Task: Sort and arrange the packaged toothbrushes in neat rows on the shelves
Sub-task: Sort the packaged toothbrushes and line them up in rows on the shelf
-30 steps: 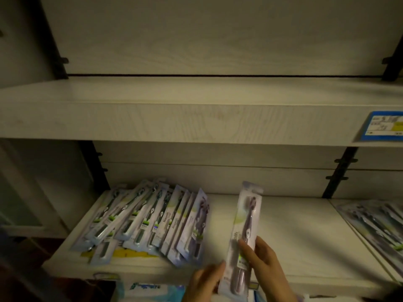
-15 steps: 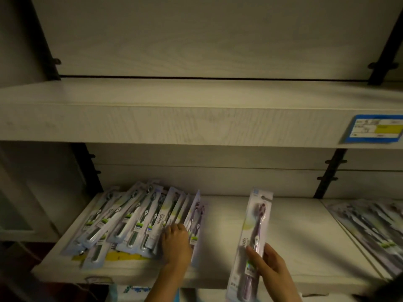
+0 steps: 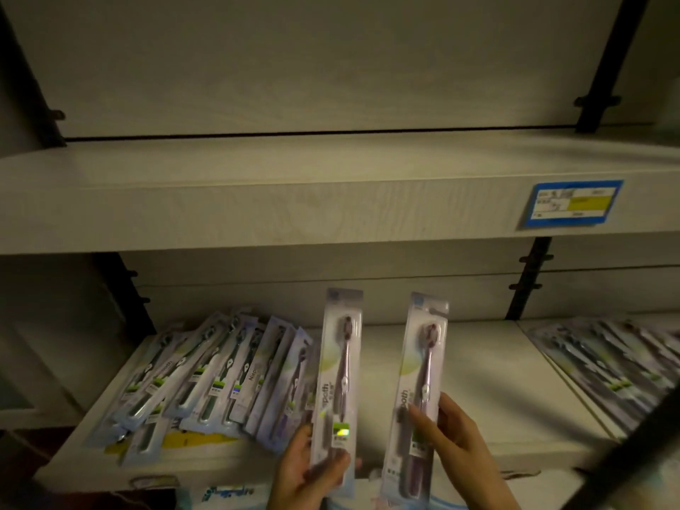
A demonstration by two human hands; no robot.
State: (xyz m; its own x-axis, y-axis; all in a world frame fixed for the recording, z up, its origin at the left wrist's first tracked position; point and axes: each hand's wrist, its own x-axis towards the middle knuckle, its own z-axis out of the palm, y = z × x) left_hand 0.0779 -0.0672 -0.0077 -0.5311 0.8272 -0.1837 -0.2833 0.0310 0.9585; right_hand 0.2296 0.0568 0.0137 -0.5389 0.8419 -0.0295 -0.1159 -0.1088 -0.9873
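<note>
Grips left pack [image 3: 340,377] at lower end in left hand [image 3: 307,471], fingers curled round it. Grips right pack [image 3: 421,384] likewise in right hand [image 3: 458,449]. Holds both upright over shelf [image 3: 485,380], right of pile [image 3: 206,377].

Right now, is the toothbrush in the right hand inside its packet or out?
Inside. The purple toothbrush sits behind the clear front of its packet, which the right hand grips near its bottom.

Dim light is falling across a pale wood-grain upper shelf [image 3: 257,211], which is carrying a blue price label [image 3: 572,204] on its front edge; black uprights [image 3: 528,281] are flanking the back panel [image 3: 312,60].
</note>
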